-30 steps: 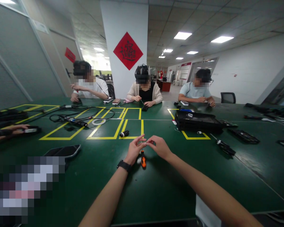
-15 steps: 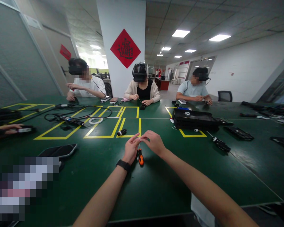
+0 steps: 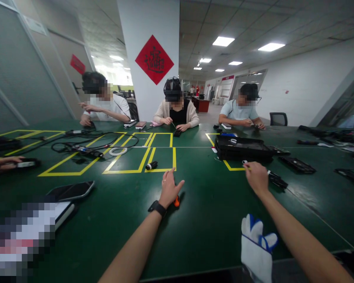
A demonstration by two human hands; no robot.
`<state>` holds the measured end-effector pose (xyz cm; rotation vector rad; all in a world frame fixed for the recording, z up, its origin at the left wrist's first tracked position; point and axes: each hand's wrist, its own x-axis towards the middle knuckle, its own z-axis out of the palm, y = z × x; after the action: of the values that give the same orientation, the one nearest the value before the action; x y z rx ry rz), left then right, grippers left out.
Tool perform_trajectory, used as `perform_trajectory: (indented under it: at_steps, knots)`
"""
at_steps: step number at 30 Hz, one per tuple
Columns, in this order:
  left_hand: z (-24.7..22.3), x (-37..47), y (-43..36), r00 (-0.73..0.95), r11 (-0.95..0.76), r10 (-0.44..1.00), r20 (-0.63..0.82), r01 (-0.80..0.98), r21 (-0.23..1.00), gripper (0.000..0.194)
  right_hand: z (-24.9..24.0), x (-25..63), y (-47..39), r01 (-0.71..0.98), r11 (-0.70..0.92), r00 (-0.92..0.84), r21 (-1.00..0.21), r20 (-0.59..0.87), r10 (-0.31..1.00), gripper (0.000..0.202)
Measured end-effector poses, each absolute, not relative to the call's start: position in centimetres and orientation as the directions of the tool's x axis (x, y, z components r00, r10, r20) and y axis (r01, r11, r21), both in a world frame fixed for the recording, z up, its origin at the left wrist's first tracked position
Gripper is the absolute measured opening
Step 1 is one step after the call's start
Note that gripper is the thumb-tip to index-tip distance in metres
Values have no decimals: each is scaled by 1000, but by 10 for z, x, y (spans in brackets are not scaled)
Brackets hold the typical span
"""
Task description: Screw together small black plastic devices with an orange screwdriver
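My left hand [image 3: 169, 190] is open over the green table [image 3: 206, 236], its thumb and fingers apart, with a dark band on the wrist. An orange-handled screwdriver [image 3: 177, 201] lies partly hidden under it. My right hand [image 3: 257, 177] reaches out at the right, fingertips together at a small white item [image 3: 244, 162] by the yellow tape; whether it grips anything is too small to tell. Just right of that hand lies a black tool [image 3: 277, 181]. Beyond both hands sits a small black cylinder [image 3: 151, 165] with a white band.
A black case [image 3: 243, 149] stands behind my right hand. A white-and-blue glove [image 3: 257, 247] lies at the near edge. Cables [image 3: 76, 147] and a phone [image 3: 72, 191] are on the left. Several people sit around the table, one hand [image 3: 10, 160] at far left.
My hands have moved apart. The right one has gone right to the small white item; the left has opened over the screwdriver. The glove now shows more fully.
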<state>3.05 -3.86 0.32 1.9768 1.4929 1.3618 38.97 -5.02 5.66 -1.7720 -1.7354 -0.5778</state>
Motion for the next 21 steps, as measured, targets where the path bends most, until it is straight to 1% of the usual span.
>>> perform_trajectory:
  at_steps: [1,2,4,5,8,14,18,20,21]
  knots:
    - [0,30,-37,4,-383,881,474,595,706,60,49,420,-56,983,-139,182,-118,683,707,26]
    - [-4,30,-35,11,-369,889,458,609,702,61,41,447,-62,958,-262,270,-119,687,675,28]
    - [-8,31,-33,32,-362,898,439,621,695,60,28,488,-74,916,-389,346,-98,683,643,31]
    - [-9,31,-32,41,-364,899,436,621,694,60,23,501,-79,911,-403,349,-85,677,648,32]
    - [-9,31,-32,35,-367,900,435,599,712,60,14,519,-88,928,-370,309,-50,659,686,35]
    - [-8,31,-34,-3,-336,912,409,565,754,66,15,518,-85,914,-406,315,14,607,730,35]
    - [-7,31,-36,-5,-337,911,412,566,753,65,14,520,-82,911,-406,296,69,575,763,36]
    - [-6,32,-36,-13,-336,911,413,557,759,64,13,522,-81,912,-406,303,62,566,767,36]
    - [-5,32,-36,-17,-336,910,414,553,762,64,12,524,-80,915,-403,314,39,561,766,36]
